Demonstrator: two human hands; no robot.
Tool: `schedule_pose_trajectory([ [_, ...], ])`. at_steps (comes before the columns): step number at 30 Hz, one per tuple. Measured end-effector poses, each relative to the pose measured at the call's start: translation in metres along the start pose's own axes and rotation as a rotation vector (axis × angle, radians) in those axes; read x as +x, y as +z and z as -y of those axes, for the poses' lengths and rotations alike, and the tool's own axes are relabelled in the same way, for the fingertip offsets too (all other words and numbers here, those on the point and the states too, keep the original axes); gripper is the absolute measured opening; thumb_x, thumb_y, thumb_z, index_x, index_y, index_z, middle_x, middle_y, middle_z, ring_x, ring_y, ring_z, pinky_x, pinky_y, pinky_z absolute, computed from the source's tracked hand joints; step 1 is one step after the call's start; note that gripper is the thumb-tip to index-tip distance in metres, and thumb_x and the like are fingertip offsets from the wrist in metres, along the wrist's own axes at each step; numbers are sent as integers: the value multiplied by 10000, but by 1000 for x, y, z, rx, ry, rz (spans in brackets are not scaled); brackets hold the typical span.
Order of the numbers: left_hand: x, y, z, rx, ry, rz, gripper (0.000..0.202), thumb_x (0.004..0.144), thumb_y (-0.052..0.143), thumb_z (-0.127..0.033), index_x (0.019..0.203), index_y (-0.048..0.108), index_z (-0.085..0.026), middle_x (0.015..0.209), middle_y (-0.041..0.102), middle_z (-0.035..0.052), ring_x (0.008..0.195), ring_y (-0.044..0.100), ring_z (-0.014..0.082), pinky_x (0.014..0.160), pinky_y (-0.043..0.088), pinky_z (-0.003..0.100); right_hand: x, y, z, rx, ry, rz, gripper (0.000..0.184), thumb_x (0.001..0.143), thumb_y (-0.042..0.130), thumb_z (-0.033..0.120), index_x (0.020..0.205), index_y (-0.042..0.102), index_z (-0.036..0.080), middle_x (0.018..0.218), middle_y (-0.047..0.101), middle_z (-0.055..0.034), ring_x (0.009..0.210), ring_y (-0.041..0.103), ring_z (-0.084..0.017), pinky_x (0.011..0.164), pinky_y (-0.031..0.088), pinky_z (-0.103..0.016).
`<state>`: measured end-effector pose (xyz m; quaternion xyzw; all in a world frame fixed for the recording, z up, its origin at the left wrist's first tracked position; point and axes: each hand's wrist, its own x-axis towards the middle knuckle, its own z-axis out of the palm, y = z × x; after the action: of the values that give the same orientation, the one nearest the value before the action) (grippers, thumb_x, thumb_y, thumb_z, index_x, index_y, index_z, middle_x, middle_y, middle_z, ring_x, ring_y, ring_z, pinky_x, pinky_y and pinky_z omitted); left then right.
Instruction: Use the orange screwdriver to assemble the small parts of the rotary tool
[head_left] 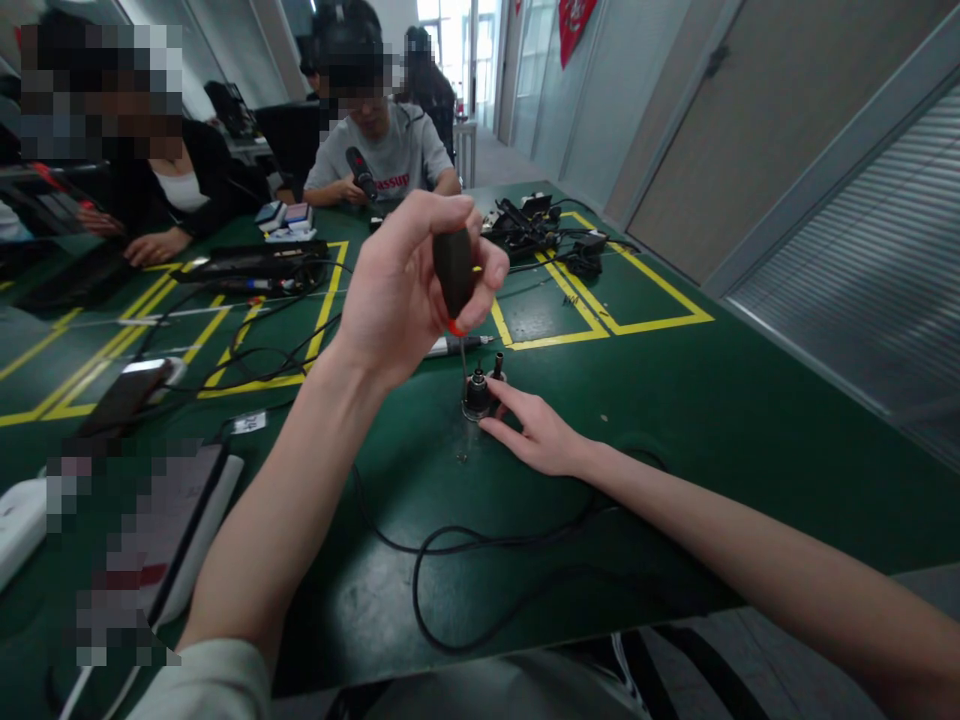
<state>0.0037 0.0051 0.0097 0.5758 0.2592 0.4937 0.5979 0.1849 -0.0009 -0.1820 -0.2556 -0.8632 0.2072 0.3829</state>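
Note:
My left hand [409, 275] is closed around the dark handle of a screwdriver [454, 275], held upright with an orange-red collar and a thin shaft pointing down. The shaft reaches the edge of a small black round part [477, 395] with a metal tip on top, standing on the green table. Whether the screwdriver tip sits in a screw is too small to tell. My right hand [536, 430] pinches this part from the right with thumb and finger. Just behind it stands a small dark post [499, 365]. Tiny bits [461, 457] lie in front of the part.
A looped black cable [450, 548] lies near the front edge of the green table [750, 430]. A pen-like tool [457, 346] rests behind the part. Tangled black devices [525, 225] lie farther back. Phones and a power bank [195, 540] are at left. Two people sit across.

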Motion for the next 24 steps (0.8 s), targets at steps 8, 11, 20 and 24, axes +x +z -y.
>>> schedule_pose_trajectory([
  [8, -2, -4, 0, -56, -22, 80, 507, 994, 431, -521, 702, 608, -146, 542, 457, 2, 484, 443, 89, 505, 378, 231, 0, 2, -1, -36, -53, -44, 499, 1083, 515, 355, 1541, 451, 167, 1265, 736, -168, 879, 748, -249, 829, 645, -443],
  [11, -2, -3, 1, -104, -34, 18, 414, 1014, 375, -344, 689, 548, -157, 591, 517, 12, 537, 523, 97, 565, 459, 225, -1, 2, -2, -42, -51, -38, 508, 1082, 519, 362, 1546, 453, 167, 1251, 741, -165, 903, 751, -253, 843, 644, -436],
  [20, -5, 0, -1, -104, -43, 76, 402, 1019, 400, -384, 748, 585, -151, 503, 476, -6, 401, 379, 77, 422, 313, 195, -1, 1, -1, -18, -12, -24, 513, 1073, 536, 360, 1549, 464, 182, 1247, 747, -157, 868, 754, -245, 829, 647, -429],
  [24, -5, -2, -1, -131, -61, 76, 467, 1026, 357, -342, 663, 575, -145, 550, 494, 23, 492, 461, 98, 495, 413, 212, -1, 1, -2, -1, -8, -20, 516, 1067, 543, 349, 1546, 466, 174, 1263, 743, -162, 855, 754, -242, 835, 650, -432],
])
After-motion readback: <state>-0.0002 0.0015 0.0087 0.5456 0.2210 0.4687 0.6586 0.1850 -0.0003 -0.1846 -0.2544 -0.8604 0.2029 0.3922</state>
